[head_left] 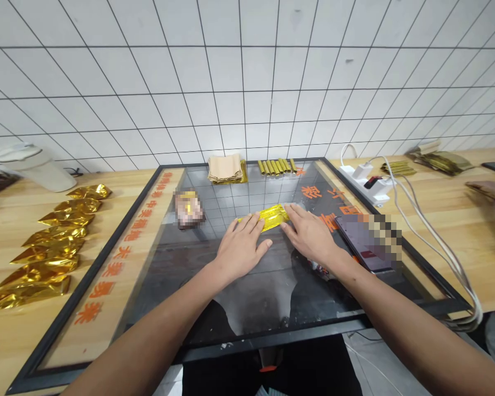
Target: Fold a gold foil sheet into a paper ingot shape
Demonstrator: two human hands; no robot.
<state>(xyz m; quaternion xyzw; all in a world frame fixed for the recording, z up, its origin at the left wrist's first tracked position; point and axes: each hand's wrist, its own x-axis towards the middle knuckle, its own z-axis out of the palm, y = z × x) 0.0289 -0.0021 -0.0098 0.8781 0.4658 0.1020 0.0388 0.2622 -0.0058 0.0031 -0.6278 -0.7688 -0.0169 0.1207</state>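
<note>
Both my hands lie flat on a dark glass panel [214,286] with a black frame. Between them sits a small gold foil sheet [273,216], partly rolled or folded. My left hand [240,247] rests with fingers stretched out, fingertips on the foil's left end. My right hand [309,234] lies flat too, fingers pressing the foil's right edge. Neither hand is wrapped around it.
Several folded gold foil pieces [45,247] line the wooden table at left. A stack of tan paper [225,168] and gold rolls [276,166] sit at the panel's far edge. A phone [365,242], a power strip [369,181] with cables, and a white cup [33,165] stand nearby.
</note>
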